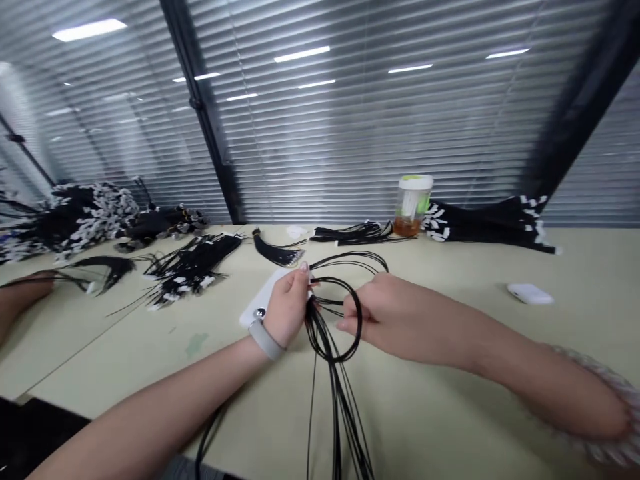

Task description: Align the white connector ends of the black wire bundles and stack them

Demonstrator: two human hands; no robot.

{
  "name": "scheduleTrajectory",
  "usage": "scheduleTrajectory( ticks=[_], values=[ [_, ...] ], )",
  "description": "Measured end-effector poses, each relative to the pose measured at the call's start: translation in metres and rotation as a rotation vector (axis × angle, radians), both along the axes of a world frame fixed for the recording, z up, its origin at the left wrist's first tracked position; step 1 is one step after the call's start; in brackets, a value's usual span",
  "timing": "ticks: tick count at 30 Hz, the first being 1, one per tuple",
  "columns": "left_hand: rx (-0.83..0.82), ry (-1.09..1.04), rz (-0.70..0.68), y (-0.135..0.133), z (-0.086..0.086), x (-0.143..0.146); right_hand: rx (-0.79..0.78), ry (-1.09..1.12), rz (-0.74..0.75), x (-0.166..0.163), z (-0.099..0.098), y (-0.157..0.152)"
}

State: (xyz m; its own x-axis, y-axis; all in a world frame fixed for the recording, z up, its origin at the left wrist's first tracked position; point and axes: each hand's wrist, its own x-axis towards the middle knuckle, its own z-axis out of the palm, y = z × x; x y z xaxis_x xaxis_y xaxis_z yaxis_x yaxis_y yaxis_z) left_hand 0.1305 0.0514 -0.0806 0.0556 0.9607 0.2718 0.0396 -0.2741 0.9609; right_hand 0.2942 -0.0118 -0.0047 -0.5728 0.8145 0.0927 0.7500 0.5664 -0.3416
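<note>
Thin black cables (334, 373) hang in a bunch from my left hand (290, 303), which is closed on them near their upper ends. Part of the bunch forms a round loop between my hands. My right hand (377, 310) has its fingers curled around the loop's right side, with the thumb and fingertips near the strands. The lower lengths of cable drop over the table's front edge. Just behind my left wrist lies a white phone (257, 303), partly hidden by the hand.
Black cable bundles (193, 267) with white connectors lie at left, beside a large heap (95, 213). More bundles (350, 233) line the back, near a jar (413, 207) of amber liquid. A white case (530, 293) is at right. Another person's arm (23, 297) reaches in at left.
</note>
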Motion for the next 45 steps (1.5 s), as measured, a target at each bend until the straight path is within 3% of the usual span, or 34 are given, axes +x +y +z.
scheduleTrajectory(
  ticks=[7,16,24,37,45],
  values=[
    [0.143,0.025,0.031,-0.012,0.001,-0.002,-0.055,0.076,0.102,0.0,-0.004,0.009],
    [0.232,0.127,0.056,-0.018,0.006,-0.003,-0.104,0.218,0.032,-0.019,-0.02,0.007],
    [0.332,0.168,0.148,-0.017,0.006,-0.004,0.185,0.19,-0.042,-0.025,-0.034,0.009],
    [0.498,0.343,0.199,-0.016,0.008,-0.009,0.276,0.02,-0.147,-0.033,-0.042,0.005],
    [0.524,0.396,0.214,-0.017,0.009,-0.007,0.456,-0.138,-0.152,-0.033,-0.044,0.002]
  ],
)
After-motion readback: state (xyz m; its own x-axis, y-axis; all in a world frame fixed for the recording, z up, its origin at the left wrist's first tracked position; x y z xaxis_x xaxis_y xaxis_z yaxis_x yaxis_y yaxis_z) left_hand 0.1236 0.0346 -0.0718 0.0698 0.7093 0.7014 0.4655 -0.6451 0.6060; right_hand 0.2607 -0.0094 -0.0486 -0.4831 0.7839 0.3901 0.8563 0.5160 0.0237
